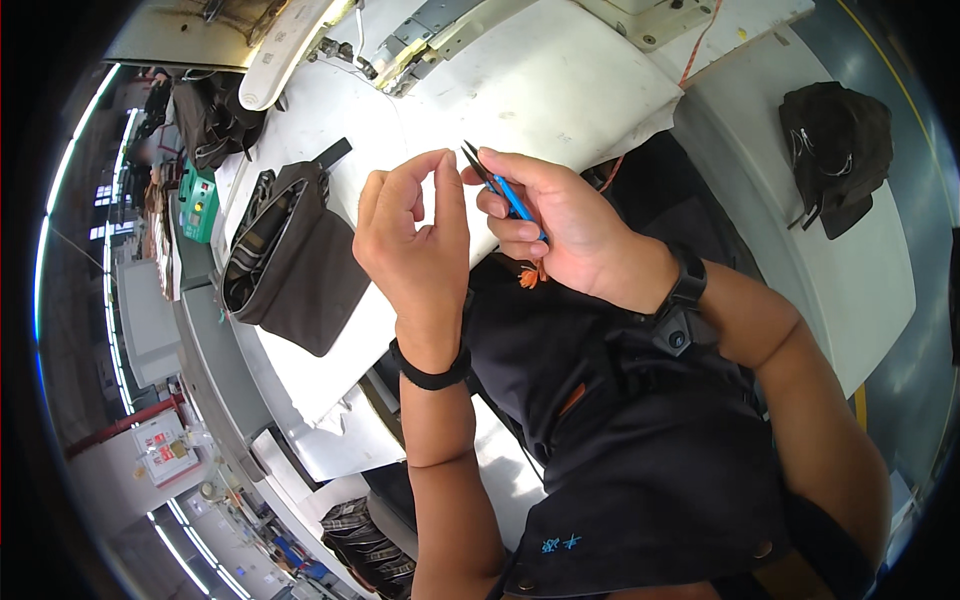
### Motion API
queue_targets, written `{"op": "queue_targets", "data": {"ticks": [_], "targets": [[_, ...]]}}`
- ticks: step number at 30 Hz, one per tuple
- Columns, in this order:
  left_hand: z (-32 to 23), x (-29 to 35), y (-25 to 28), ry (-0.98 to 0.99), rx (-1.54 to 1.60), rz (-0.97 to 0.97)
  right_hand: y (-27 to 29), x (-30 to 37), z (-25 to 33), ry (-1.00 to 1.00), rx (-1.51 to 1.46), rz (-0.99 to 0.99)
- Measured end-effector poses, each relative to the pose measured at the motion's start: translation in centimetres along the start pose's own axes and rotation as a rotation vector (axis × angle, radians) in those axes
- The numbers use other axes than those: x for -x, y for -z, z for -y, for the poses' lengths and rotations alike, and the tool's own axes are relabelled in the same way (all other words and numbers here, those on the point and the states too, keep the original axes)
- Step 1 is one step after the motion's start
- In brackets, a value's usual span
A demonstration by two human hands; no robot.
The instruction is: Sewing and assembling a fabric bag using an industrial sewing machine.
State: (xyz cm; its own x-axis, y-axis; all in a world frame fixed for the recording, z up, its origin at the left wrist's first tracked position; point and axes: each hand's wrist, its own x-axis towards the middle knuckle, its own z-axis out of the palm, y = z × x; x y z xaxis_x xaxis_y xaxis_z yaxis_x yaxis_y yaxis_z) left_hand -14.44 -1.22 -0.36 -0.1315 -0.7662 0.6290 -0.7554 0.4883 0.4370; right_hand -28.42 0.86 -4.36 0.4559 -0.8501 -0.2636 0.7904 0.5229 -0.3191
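Blue-handled thread snips (515, 202) are gripped in my right hand (585, 225), their dark, pointed blades angled up and to the left. An orange tassel (532, 274) hangs below that hand. Just left of the blade tips, my left hand (415, 235) is raised with thumb and forefinger pinched together. Whatever the pinch holds, if anything, is too fine to make out. Beside my left hand, a dark grey fabric pouch or bag (325, 262) lies on the white table (545, 75), its mouth showing a striped lining and a short strap.
A sewing machine (425, 40) stands at the table's far edge. Dark fabric pieces (215, 120) and a green box (197, 205) are at the far left. Another dark bag (840, 150) rests on a pale surface at right. Striped fabric (365, 545) lies at lower left.
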Motion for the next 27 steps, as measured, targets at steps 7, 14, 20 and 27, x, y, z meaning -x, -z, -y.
{"op": "queue_targets", "data": {"ticks": [7, 14, 20, 27], "targets": [[1.0, 0.2, -0.3, 0.007, -0.026, -0.003, -0.5, -0.6, -1.2, 0.013, -0.026, -0.027], [1.8, 0.3, -0.8, 0.050, 0.010, 0.011, -0.4, -1.5, -1.6, -0.011, -0.049, -0.038], [1.9, 0.6, -0.7, 0.114, 0.082, 0.023, -0.4, -2.8, -1.4, 0.077, -0.047, 0.008], [2.2, 0.2, -1.1, 0.120, 0.091, 0.018, -0.5, -3.4, -1.7, 0.119, -0.029, -0.013]]}}
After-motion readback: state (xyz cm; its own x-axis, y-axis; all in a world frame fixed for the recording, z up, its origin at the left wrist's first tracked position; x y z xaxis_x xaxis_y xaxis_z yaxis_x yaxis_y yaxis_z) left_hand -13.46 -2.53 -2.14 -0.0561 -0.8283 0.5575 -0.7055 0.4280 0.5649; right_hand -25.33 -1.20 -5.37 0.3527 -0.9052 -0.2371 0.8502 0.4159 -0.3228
